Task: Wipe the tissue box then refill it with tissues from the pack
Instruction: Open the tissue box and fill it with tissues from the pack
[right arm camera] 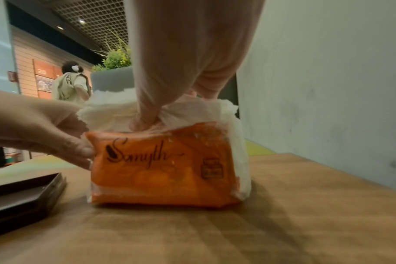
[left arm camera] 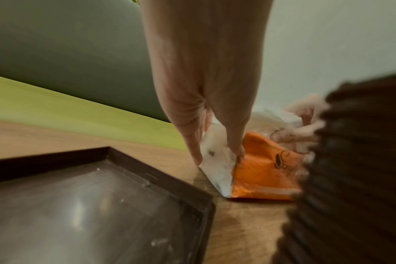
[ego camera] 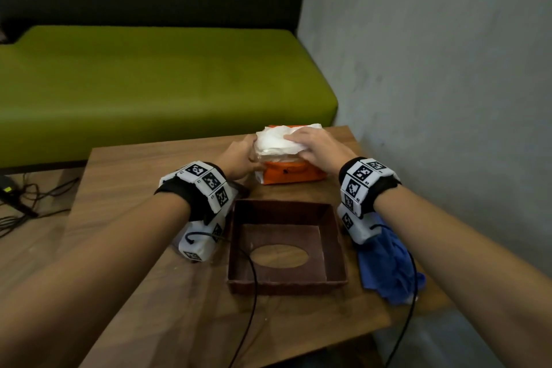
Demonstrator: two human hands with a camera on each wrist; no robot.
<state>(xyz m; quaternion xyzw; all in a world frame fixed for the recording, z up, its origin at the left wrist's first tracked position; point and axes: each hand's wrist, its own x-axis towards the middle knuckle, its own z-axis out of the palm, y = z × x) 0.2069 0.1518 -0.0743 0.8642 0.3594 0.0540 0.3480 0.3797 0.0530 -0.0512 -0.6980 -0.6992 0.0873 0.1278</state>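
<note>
The step in hand is judged to be the refill, at the stage of drawing tissues out of the pack; whether the wiping is finished cannot be confirmed, though a blue cloth (ego camera: 388, 266) lies on the table (ego camera: 343, 317) just right of the box. The orange tissue pack (right arm camera: 161, 169) stands at the far side of the table, beyond the tissue box (ego camera: 286, 281). The left hand (ego camera: 239, 158) pinches the pack's left end between thumb and fingers, steadying it. The right hand (ego camera: 316, 146) is clenched on the wad of white tissues (ego camera: 274, 140) that stands proud of the torn top, its thumb dug in at the pack's opening. The box is dark brown, lies upside down nearer the person, open side up, with its oval slot against the tabletop, and holds no tissues. The next move calls for lifting the wad clear while the pack is held down, then carrying it to the box. The tissues look soft, crumpled and uneven at the edges; the plastic wrapper is thin and creased.
</note>
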